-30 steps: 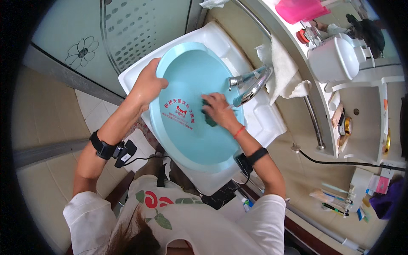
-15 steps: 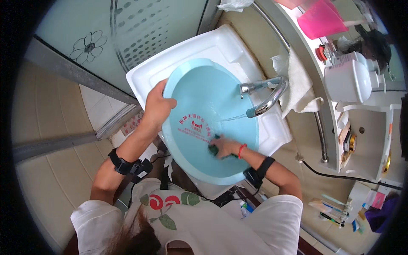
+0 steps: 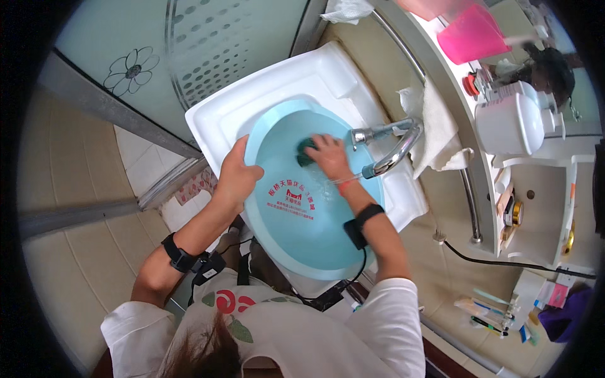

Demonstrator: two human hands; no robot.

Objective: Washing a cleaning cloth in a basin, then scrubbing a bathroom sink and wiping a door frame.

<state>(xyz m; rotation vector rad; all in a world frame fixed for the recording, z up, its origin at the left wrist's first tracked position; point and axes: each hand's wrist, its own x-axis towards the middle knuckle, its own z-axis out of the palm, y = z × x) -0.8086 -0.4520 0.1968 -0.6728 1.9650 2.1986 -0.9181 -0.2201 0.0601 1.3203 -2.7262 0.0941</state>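
Observation:
A light blue plastic basin (image 3: 283, 242) with red print on its bottom sits tilted in the white sink (image 3: 211, 120). My left hand (image 3: 238, 171) grips the basin's left rim, thumb over the inside edge. Inside the basin, toward its far wall, my right hand (image 3: 329, 154) presses a dark green scouring pad (image 3: 306, 152) against the surface. Its fingers are bent over the pad. From the chrome faucet (image 3: 394, 157) a stream of water runs into the basin and meets my right wrist.
A white cloth (image 3: 438, 129) hangs on the metal rail (image 3: 469, 201) right of the sink. Beyond it, a shelf carries a pink cup (image 3: 472, 34) and a white pump bottle (image 3: 510, 123). A frosted glass door (image 3: 138, 38) stands at the far left.
My right hand has swept the scouring pad from the basin's near right part to its far side. The basin has shifted slightly toward me; my left hand keeps its grip.

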